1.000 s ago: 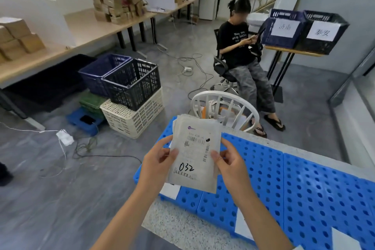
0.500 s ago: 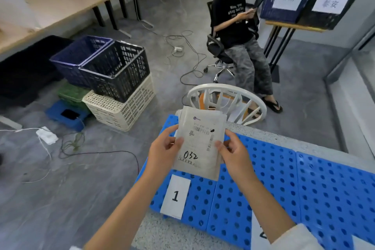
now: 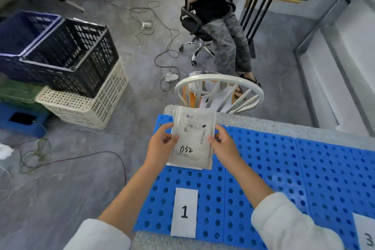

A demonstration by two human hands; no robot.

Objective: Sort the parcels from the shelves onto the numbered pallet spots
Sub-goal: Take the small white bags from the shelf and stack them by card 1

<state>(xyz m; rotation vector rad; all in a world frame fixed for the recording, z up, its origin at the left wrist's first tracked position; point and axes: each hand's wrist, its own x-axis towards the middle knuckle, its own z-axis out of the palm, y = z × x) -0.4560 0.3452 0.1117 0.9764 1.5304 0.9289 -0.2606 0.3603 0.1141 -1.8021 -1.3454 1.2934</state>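
Parcel [image 3: 192, 140]: flat pale mailer, printed label up top, "032" handwritten lower down, face toward camera. Sits over far-left end of blue pallet [image 3: 263, 168], at 12 o'clock from card "1" [image 3: 184, 212]; resting on pallet or just above it, cannot tell. Left grip [image 3: 160, 148] pinching parcel's 9 o'clock edge, thumb on front. Right grip [image 3: 223, 146] pinching 3 o'clock edge, thumb likewise on front. White sleeves on both forearms. Pallet on speckled tabletop [image 3: 263, 124]; card "3" [image 3: 367, 237] at 4 o'clock, cut by frame edge. White chair [image 3: 219, 85] just past tabletop at 12 o'clock. Stacked crates [image 3: 71, 57] on floor at 10 o'clock. Seated person [image 3: 215, 6] at 12 o'clock, farther off.
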